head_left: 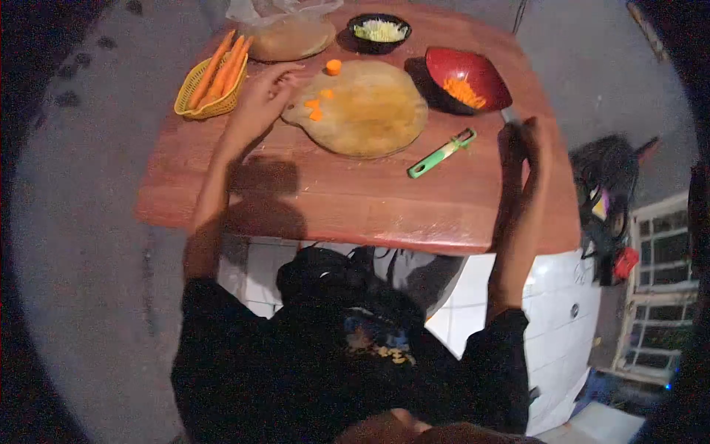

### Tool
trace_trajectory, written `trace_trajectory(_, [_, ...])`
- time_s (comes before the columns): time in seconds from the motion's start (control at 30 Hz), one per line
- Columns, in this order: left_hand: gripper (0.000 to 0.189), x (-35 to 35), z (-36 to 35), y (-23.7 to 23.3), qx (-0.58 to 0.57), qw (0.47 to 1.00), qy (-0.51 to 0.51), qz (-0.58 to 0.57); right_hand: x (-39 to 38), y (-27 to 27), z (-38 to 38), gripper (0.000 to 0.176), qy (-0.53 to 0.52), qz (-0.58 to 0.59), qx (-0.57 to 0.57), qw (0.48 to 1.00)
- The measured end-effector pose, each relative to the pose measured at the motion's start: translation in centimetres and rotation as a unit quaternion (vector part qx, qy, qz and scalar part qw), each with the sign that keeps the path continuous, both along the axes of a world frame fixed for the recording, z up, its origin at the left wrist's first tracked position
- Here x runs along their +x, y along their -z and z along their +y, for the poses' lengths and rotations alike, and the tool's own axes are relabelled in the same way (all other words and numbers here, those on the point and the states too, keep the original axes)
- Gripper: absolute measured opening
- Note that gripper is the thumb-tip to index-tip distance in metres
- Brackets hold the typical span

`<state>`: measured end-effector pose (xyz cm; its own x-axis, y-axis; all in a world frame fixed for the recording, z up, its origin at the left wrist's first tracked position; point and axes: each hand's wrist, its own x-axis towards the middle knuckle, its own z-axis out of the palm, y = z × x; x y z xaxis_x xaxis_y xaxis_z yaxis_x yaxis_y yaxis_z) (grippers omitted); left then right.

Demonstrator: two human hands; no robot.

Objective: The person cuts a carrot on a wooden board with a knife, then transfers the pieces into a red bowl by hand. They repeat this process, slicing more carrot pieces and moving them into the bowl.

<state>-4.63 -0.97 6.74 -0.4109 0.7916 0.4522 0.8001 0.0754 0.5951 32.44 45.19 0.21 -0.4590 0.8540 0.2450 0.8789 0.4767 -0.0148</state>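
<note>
My left hand (268, 95) is at the handle end of the round wooden cutting board (370, 111), fingers apart and holding nothing I can see. On the board's left side lie a carrot chunk (333, 68) and several small carrot pieces (316, 115). At the table's right side, my right hand (538, 140) is closed around a knife, mostly hidden by the hand and shadow; a bit of its blade (509, 115) shows beside the red bowl (494, 68). That bowl holds shredded carrot (464, 93). A green peeler (442, 153) lies between the board and my right hand.
A yellow basket (181, 102) with whole carrots (220, 70) stands at the left. Behind the board are a black bowl (377, 49) of pale shredded vegetable and a clear plastic bag (281, 10) by a round, tan item (292, 41). The wooden table (355, 214) has a curved edge.
</note>
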Motion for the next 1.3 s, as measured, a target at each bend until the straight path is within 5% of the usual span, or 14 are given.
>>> trace_trajectory(0.03, [0.028,1.3,-1.5,-2.1,0.02,0.998,-0.035,-0.038,0.2,0.1,0.5,0.05,0.001,0.007,0.003,1.0])
trace_trajectory(0.1, [0.022,3.6,-4.2,-6.5,0.098,0.984,-0.056,0.138,1.0,0.4,0.4,0.05,0.012,0.019,0.005,1.0])
trace_trajectory(0.13, [0.017,5.6,-6.8,-8.8,0.085,0.982,-0.113,0.124,1.7,0.7,1.2,0.051,0.02,0.026,0.006,0.999])
trace_trajectory(0.27, [0.018,9.1,-14.2,-10.3,0.347,0.889,-0.094,0.285,3.8,0.5,2.4,0.052,0.03,0.088,0.041,0.995])
trace_trajectory(0.33, [0.019,9.3,-13.7,-9.5,0.32,0.9,-0.069,0.289,4.9,0.3,3.0,0.052,0.027,0.138,0.071,0.988])
trace_trajectory(0.5, [0.02,5.8,-3.7,-3.1,0.021,0.97,-0.051,0.238,2.5,-5.8,-5.2,0.057,-0.013,0.299,0.113,0.948])
trace_trajectory(0.57, [0.02,4.4,-0.8,-0.8,-0.031,0.971,-0.037,0.234,1.7,-6.3,-6.0,0.059,-0.024,0.481,-0.023,0.876])
trace_trajectory(0.73, [0.021,2.2,1.9,0.1,-0.072,0.971,-0.003,0.228,0.0,-6.7,-7.8,0.056,-0.043,0.527,-0.006,0.849])
trace_trajectory(0.8, [0.022,1.5,2.1,-0.1,-0.08,0.971,0.008,0.225,-0.2,-6.2,-7.4,0.047,-0.131,0.563,-0.015,0.816])
trace_trajectory(0.9, [0.022,0.9,2.5,-0.3,-0.089,0.97,0.023,0.225,-3.2,-7.4,-9.9,0.074,-0.035,0.509,0.064,0.857])
trace_trajectory(1.0, [0.023,0.6,2.9,-0.1,-0.097,0.969,0.031,0.225,-4.9,-8.9,-12.8,0.074,-0.013,0.617,0.001,0.787])
trace_trajectory(1.13, [0.024,0.2,2.6,-0.3,-0.101,0.969,0.04,0.224,-4.9,-9.8,-14.1,0.07,-0.023,0.593,-0.056,0.803])
trace_trajectory(1.23, [0.025,0.1,2.1,-0.4,-0.103,0.969,0.042,0.22,-5.4,-8.1,-12.2,0.066,0.011,0.612,0.068,0.788])
trace_trajectory(1.3, [0.025,0.2,1.6,-0.4,-0.103,0.969,0.044,0.219,-4.3,-8.1,-11.2,0.064,-0.115,0.613,0.054,0.78])
